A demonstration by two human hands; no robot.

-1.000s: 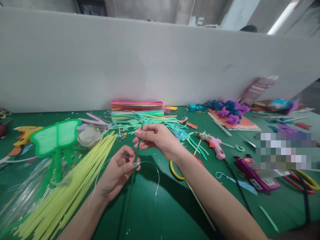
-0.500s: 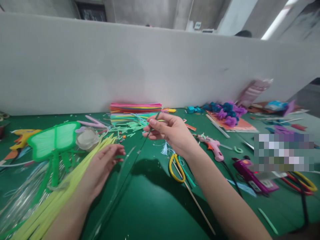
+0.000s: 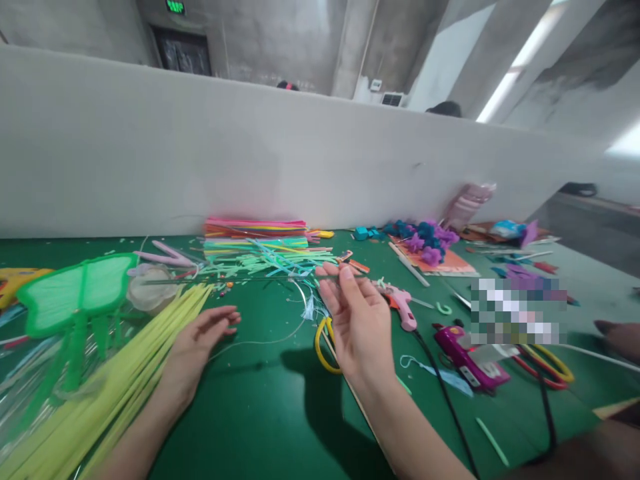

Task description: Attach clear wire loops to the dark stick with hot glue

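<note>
My right hand (image 3: 363,327), palm turned up, pinches one end of a thin dark green wire (image 3: 250,279) between thumb and fingers. The wire runs almost level to the left, above the table, and its far end passes in front of a round translucent container (image 3: 150,288). Lower and to the left, my left hand (image 3: 193,350) has its fingers loosely bent and apart, with nothing visible in them. It hovers beside a bundle of yellow-green pipe cleaners (image 3: 135,353). A thin clear strand (image 3: 270,342) curves between the hands.
A green winged piece (image 3: 80,293) lies left. Stacked coloured strips (image 3: 255,227) lie along the white partition (image 3: 240,153). Yellow-handled scissors (image 3: 320,350), a pink glue gun (image 3: 406,310) and a purple device (image 3: 470,360) are right. Another person's hand (image 3: 620,343) shows far right.
The dark green wire has swung from a downward slant to nearly level. My right hand has turned palm up and moved right and lower. The view has shifted rightward.
</note>
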